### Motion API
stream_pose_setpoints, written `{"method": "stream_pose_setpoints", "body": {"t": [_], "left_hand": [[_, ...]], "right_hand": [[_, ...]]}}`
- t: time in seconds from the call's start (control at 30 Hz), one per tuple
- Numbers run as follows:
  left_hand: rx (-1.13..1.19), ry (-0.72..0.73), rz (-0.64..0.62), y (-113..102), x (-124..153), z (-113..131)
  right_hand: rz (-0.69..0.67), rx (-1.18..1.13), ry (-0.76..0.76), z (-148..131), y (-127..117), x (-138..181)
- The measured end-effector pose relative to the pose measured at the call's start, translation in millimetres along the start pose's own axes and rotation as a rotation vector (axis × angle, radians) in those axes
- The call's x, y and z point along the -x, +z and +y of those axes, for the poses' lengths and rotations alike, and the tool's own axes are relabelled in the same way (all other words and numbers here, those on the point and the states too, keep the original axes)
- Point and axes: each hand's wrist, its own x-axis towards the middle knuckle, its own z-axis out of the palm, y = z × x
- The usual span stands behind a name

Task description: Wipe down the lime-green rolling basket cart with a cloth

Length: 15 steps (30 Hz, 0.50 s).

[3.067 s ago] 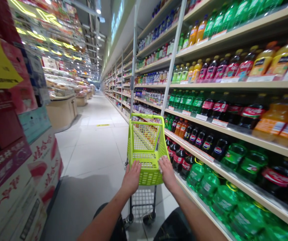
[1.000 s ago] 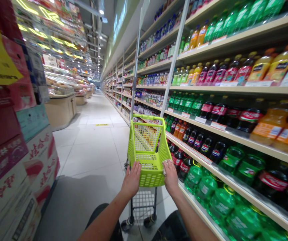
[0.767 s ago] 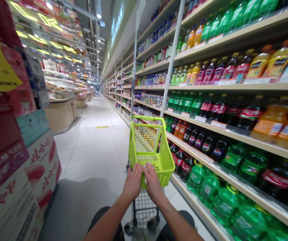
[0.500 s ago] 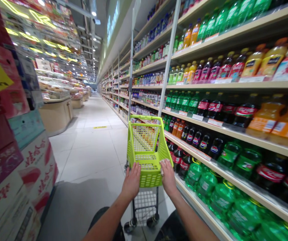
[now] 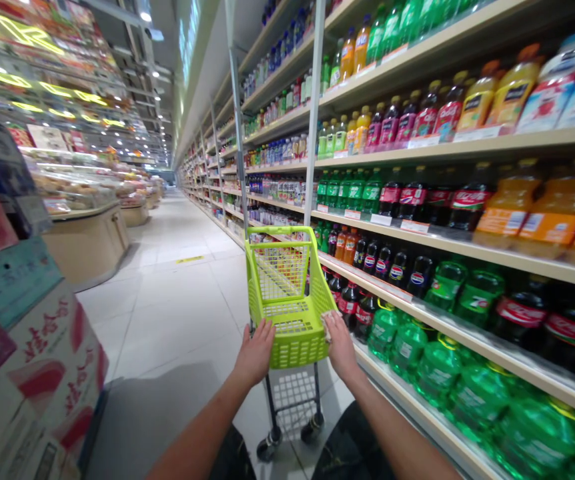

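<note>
While drink shelves (image 5: 467, 252) run alongside, left hand (image 5: 255, 352) and right hand (image 5: 340, 341) clasp the green cart (image 5: 292, 333)

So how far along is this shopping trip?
Barely begun, by the look of it. Done: nothing shows in the green cart; its basket looks empty. In hand: the left hand and right hand both grip its near rim, with something small and white under the right one. Left: the bottles beside it sit on the shelves, none picked.
</note>
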Motion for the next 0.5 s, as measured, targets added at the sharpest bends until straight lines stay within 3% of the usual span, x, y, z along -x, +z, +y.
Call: {"method": "stream_pose_setpoints", "body": {"t": [0.3,0.5], "left_hand": [[0.103,-0.075,-0.049,-18.3,-5.7,12.8],[0.139,-0.083,-0.105,-26.8,-3.0,45.4]], "right_hand": [[-0.063,0.020,-0.074,12.3,12.1,4.6],[-0.086,0.029,-0.024,40.9,2.4,-13.2]]}}
